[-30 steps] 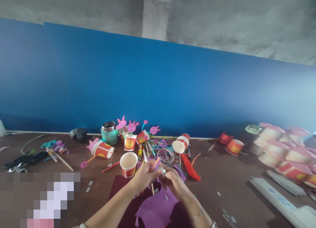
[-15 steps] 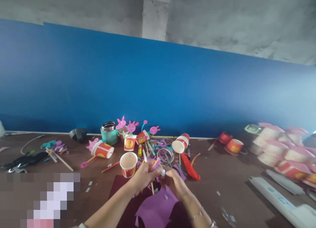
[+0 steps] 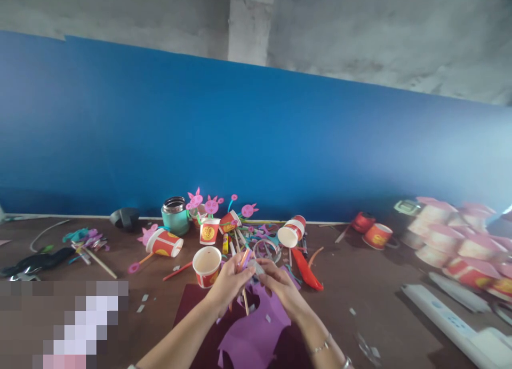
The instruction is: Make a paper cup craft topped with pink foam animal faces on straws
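My left hand [image 3: 227,282] is closed on thin purple and orange strips [image 3: 245,258] whose ends stick up above the thumb. Facing it, my right hand [image 3: 280,285] pinches a small whitish, slightly shiny piece [image 3: 256,266] that touches the left fingertips. Below the left hand shows a slim wooden stick [image 3: 245,303]; whether it is gripped I cannot tell. Under both hands lies a cut purple sheet [image 3: 252,337] on a dark red sheet [image 3: 188,307]. An upright red-and-white paper cup [image 3: 207,278] stands just left of my left hand.
Pink-faced figures [image 3: 212,205] rise from cups behind a teal jar [image 3: 176,219]. A tape roll [image 3: 267,250] and a red-handled tool [image 3: 308,271] lie beyond my right hand. Stacked cups [image 3: 472,246] and a white power strip [image 3: 444,313] are at right. Blurred blocks cover the lower left.
My right hand has shifted slightly up and its fingers have opened out around the whitish piece, which now shows flatter. The left hand keeps its hold on the strips.
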`<action>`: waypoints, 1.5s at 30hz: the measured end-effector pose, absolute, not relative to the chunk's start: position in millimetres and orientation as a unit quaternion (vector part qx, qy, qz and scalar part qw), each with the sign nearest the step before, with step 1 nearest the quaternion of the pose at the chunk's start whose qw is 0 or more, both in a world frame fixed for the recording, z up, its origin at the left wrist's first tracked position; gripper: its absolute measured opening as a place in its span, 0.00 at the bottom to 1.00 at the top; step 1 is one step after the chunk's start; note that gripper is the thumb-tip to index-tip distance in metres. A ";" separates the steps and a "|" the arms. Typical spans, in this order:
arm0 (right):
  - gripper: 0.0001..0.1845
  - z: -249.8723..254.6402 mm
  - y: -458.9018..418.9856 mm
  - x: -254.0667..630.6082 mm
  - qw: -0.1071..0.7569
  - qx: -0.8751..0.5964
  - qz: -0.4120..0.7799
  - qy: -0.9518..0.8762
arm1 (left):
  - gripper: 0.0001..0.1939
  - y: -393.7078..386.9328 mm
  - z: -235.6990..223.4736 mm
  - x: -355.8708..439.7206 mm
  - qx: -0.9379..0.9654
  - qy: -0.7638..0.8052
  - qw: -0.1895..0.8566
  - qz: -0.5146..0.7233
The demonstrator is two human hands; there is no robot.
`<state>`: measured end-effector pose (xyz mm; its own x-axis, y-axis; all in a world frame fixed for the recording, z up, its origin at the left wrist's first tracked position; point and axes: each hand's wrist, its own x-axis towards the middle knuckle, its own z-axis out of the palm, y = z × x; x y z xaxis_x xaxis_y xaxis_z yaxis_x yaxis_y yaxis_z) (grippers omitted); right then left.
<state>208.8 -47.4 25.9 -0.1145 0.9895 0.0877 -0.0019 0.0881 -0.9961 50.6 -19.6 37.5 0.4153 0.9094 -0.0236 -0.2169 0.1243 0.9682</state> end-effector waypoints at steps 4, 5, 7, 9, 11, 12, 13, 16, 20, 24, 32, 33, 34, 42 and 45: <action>0.15 16.7 -39.5 211.5 0.498 -0.503 0.351 -0.613 | 0.13 -20.6 33.0 54.7 0.599 0.380 0.531 0.464; 0.15 14.6 -38.3 212.2 0.500 -0.511 0.332 -0.616 | 0.11 -21.3 32.3 55.0 0.616 0.392 0.510 0.454; 0.15 12.2 -37.0 214.1 0.505 -0.518 0.312 -0.616 | 0.10 -23.0 31.8 54.9 0.639 0.406 0.484 0.439; 0.17 11.7 -36.7 216.5 0.511 -0.513 0.300 -0.621 | 0.11 -24.2 33.2 54.1 0.646 0.414 0.479 0.427; 0.19 12.2 -36.8 218.7 0.520 -0.504 0.283 -0.629 | 0.13 -24.3 35.6 53.1 0.644 0.414 0.494 0.413; 0.21 12.6 -37.0 219.5 0.524 -0.499 0.273 -0.634 | 0.14 -23.9 36.8 52.7 0.643 0.411 0.501 0.408; 0.22 13.0 -37.3 219.8 0.528 -0.495 0.263 -0.638 | 0.14 -23.3 37.7 52.3 0.643 0.408 0.505 0.406; 0.24 14.2 -38.8 218.7 0.531 -0.487 0.238 -0.651 | 0.12 -21.1 38.7 51.7 0.656 0.415 0.483 0.405; 0.23 15.1 -40.3 216.2 0.518 -0.486 0.216 -0.670 | 0.08 -20.5 38.4 51.3 0.683 0.434 0.444 0.385; 0.21 18.3 -42.8 215.1 0.514 -0.485 0.193 -0.680 | 0.09 -22.1 41.2 50.3 0.704 0.414 0.429 0.386; 0.08 39.5 -60.6 209.5 0.503 -0.464 0.223 -0.694 | 0.09 -21.0 48.1 49.5 0.671 0.400 0.484 0.395; 0.09 40.0 -61.4 208.8 0.495 -0.465 0.234 -0.696 | 0.08 -20.9 48.2 49.3 0.669 0.401 0.485 0.395; 0.11 39.7 -61.5 208.3 0.488 -0.465 0.243 -0.697 | 0.08 -21.0 48.0 49.1 0.668 0.402 0.486 0.396; 0.12 32.8 -54.7 210.5 0.435 -0.541 0.200 -0.692 | 0.11 -22.8 43.4 48.5 0.693 0.398 0.443 0.408; 0.08 32.5 -53.6 209.5 0.428 -0.527 0.276 -0.680 | 0.11 -20.9 40.5 49.0 0.684 0.398 0.471 0.390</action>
<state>209.5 -53.6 32.5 -0.0772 0.9534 0.2918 0.4813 0.2920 -0.8265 49.0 -20.9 40.5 0.3798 0.9115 0.1577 0.1770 -0.2390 0.9547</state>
